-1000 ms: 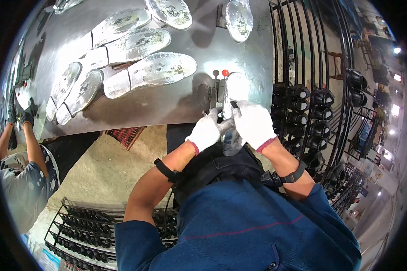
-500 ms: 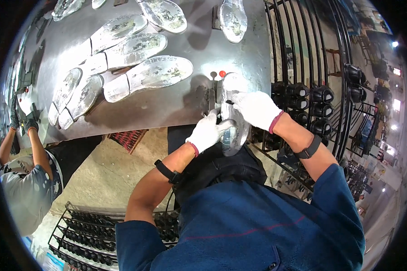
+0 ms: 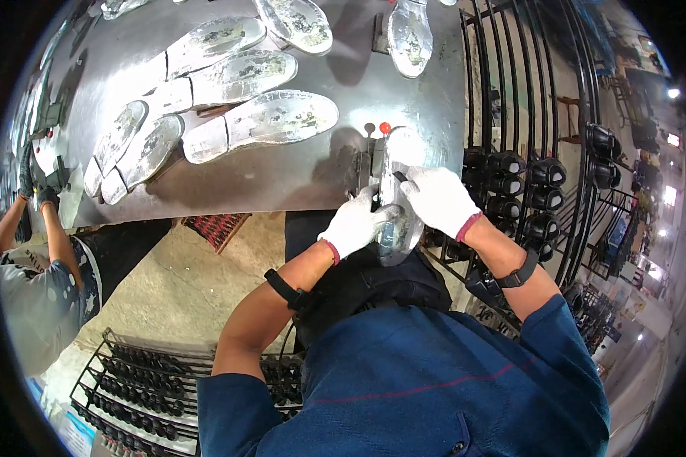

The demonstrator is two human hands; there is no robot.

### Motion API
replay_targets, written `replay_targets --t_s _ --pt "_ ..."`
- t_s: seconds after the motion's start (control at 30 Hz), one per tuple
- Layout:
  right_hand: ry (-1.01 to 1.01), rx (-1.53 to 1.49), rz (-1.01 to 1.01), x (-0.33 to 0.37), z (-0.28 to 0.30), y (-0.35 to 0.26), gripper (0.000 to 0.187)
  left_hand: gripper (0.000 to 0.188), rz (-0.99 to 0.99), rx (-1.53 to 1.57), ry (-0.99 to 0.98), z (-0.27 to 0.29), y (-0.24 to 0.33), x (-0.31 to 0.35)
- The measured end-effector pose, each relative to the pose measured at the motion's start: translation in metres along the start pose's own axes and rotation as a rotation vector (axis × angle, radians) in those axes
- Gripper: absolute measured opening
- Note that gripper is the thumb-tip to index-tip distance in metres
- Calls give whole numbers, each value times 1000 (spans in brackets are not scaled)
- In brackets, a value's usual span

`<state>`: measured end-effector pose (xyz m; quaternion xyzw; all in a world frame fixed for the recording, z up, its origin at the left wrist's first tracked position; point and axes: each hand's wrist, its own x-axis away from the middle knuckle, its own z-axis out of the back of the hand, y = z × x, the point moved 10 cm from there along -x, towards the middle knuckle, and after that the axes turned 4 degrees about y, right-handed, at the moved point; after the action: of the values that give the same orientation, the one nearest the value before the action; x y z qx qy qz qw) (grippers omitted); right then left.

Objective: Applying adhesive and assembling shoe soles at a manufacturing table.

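A silvery, sole-shaped shoe last (image 3: pixel 405 145) stands at the table's near edge, its long side pointing toward me and its near end overhanging. My left hand (image 3: pixel 358 223), in a white glove, is closed on its left side, with the thumb over the top. My right hand (image 3: pixel 438 199), gloved likewise, rests over the right side and pinches a small dark piece (image 3: pixel 399 177) against the upper surface. What that piece is, I cannot make out. Just left of the last, a dark metal fixture (image 3: pixel 364 174) and a red ball knob (image 3: pixel 385 128) show.
Several more silvery lasts (image 3: pixel 282 118) lie on the metal table (image 3: pixel 274 179). Black racks with dark shoes (image 3: pixel 545 199) stand at right; another shoe rack (image 3: pixel 141 396) is behind at lower left. A co-worker's gloved hands (image 3: pixel 48 198) are at far left. A red woven mat (image 3: pixel 215 228) lies below.
The whole view has shifted slightly. My right hand has come a little nearer to me along the last, and my left fingers have edged toward it. The small dark piece stays pinched.
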<state>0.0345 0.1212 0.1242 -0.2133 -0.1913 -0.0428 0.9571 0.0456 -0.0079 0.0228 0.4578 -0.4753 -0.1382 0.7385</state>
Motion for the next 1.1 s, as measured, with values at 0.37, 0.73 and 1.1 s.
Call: replay_targets --t_s 0.37,0.73,1.1 --pt "8 0 -4 -4 9 -7 41 88 -39 16 3 1 0 -3" --pt "36 28 44 -11 -3 -6 29 84 -74 -29 22 -1 -6 -5" --pt "68 0 511 -22 9 -24 18 87 -51 -20 -4 2 3 0"
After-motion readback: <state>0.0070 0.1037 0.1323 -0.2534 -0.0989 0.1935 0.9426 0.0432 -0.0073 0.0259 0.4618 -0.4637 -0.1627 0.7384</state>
